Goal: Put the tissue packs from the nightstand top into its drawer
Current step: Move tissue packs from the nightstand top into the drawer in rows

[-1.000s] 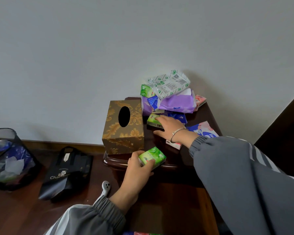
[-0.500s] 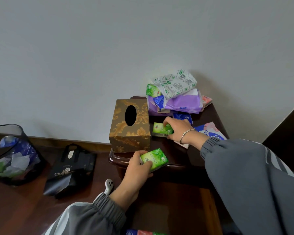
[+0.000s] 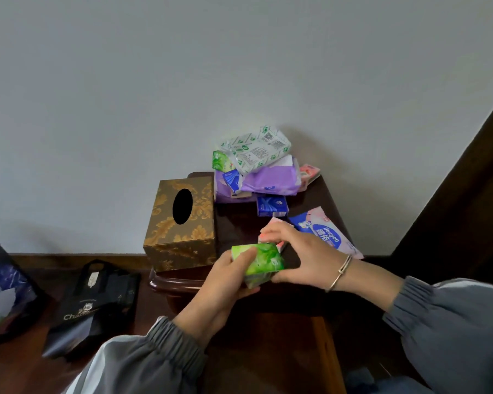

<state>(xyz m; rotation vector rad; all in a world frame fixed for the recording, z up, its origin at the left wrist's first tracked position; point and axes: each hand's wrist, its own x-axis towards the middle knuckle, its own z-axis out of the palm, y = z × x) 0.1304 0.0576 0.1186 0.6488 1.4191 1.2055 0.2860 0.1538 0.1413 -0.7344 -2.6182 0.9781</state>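
Observation:
My left hand (image 3: 222, 282) grips a stack of two green tissue packs (image 3: 261, 261) just above the nightstand's front edge. My right hand (image 3: 305, 255) closes on the stack's right end, thumb underneath, fingertips touching a pink pack (image 3: 281, 245) behind it. On the dark nightstand top (image 3: 236, 223) lie a blue pack (image 3: 271, 205), a pink-and-blue wipes pack (image 3: 329, 237), and at the back a pile (image 3: 268, 183) of purple, green, white and pink packs. The drawer is not clearly visible.
A gold-patterned tissue box (image 3: 180, 223) stands on the left half of the nightstand. On the floor to the left are a black paper bag (image 3: 97, 302) and a dark waste bin (image 3: 3, 294). A dark wooden panel (image 3: 467, 209) rises at the right.
My right hand picked a green pack off the nightstand top and brought it forward onto the green pack in my left hand. My left hand stayed near the front edge.

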